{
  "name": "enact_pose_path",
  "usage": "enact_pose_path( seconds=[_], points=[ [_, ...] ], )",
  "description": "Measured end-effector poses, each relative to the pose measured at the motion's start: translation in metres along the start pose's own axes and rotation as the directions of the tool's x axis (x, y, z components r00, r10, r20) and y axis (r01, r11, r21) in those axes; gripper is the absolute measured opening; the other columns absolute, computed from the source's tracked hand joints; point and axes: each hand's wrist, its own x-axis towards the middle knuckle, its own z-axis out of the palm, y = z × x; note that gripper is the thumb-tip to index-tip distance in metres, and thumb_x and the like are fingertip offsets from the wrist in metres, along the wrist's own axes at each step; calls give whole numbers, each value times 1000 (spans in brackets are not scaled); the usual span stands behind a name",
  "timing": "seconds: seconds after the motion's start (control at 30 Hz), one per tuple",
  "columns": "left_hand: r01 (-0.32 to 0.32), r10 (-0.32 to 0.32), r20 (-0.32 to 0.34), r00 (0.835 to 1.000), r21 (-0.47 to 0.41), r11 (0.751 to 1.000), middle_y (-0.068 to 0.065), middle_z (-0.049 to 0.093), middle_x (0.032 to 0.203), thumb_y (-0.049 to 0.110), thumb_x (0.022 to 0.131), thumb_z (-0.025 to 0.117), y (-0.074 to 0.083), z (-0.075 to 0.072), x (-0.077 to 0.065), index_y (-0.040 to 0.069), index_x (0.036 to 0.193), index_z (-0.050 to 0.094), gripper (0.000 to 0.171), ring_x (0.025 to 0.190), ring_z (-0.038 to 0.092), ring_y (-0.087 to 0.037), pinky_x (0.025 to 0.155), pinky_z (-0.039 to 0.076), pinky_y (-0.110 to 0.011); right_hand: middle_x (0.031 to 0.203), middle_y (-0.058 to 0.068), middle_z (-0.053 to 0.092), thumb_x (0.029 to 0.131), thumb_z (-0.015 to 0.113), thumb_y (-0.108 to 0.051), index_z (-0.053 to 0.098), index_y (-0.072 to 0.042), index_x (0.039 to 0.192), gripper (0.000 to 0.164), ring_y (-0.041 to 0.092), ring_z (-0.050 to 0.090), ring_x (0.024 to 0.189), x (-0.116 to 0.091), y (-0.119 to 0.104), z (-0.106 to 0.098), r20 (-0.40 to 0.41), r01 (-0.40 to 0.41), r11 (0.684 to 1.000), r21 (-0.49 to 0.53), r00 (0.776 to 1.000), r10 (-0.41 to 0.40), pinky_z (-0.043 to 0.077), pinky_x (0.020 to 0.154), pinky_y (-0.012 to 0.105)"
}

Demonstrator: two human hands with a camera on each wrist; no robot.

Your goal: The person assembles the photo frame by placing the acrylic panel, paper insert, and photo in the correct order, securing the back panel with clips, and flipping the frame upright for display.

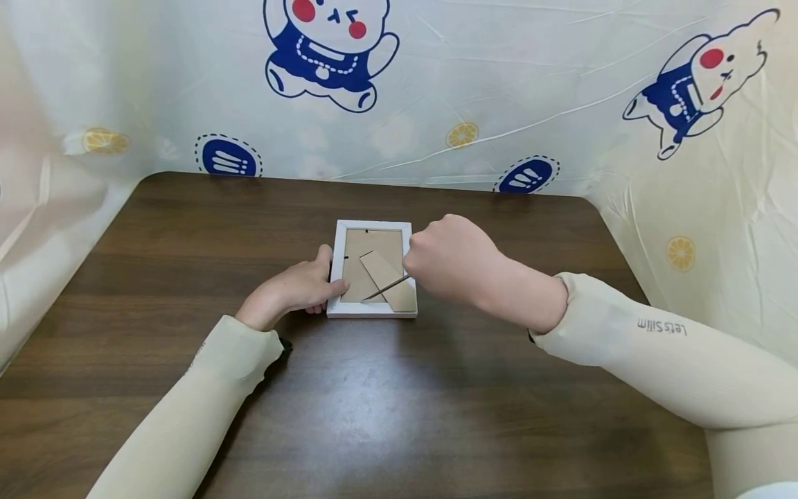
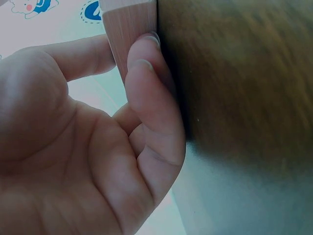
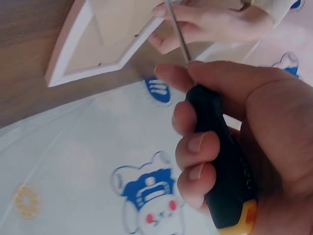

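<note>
- Your left hand (image 1: 302,284) grips the picture frame (image 1: 339,249) by its left side, thumb on the rim towards the near left corner, other fingers against the outer side.
- The frame lies back up on the tabletop (image 1: 156,298), towards the far edge, about midway between the two far corners.
- Small black tabs (image 1: 346,258) show at its left and far sides; whether they lie flat or lifted, I can't tell.
- The backing board (image 1: 380,242) sits inside the rim, its stand (image 1: 378,267) slanting across; work on the back looks under way, with removing the board apparently left.
- Your screwdriver (image 1: 386,288) crosses the stand, tip by the board's near left corner; contact is unclear.
- Your right hand (image 1: 458,260) wraps the screwdriver's handle.
</note>
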Motion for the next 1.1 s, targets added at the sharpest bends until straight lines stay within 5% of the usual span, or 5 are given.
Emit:
enact_pose_path(
  seconds=[0.17,0.43,0.9,1.1],
  points=[
    [8,-8,-1,1000,4,1000,-15,62,79,29,106,58,0,0,-1,1,122,34,40,64,62,-24,56,53,-35,50,-7,42,82,53,8,47,-21,49,45,10,30,50,6,-22,-14,-7,-31,993,-116,1000,30,34,44,27],
    [3,-3,5,1000,-1,1000,-15,62,80,29,105,58,-1,0,-1,0,124,34,42,64,61,-25,56,51,-35,52,-7,27,73,60,3,45,-23,50,38,9,26,50,15,-52,-32,79,-69,969,-237,993,90,28,44,25],
    [-12,12,17,1000,-7,1000,-14,63,78,28,104,57,-1,-2,1,1,125,34,41,64,62,-25,57,52,-35,59,-5,17,63,49,7,31,-22,53,36,14,14,59,28,-53,-38,159,-95,963,-251,978,138,17,44,26],
    [-7,7,21,1000,2,1000,-13,63,75,31,104,55,1,-2,0,2,125,33,42,63,62,-25,59,52,-35,60,-6,22,62,49,7,39,-24,58,32,13,18,57,37,-62,-43,243,-40,955,-295,963,115,25,45,25]
  ],
)
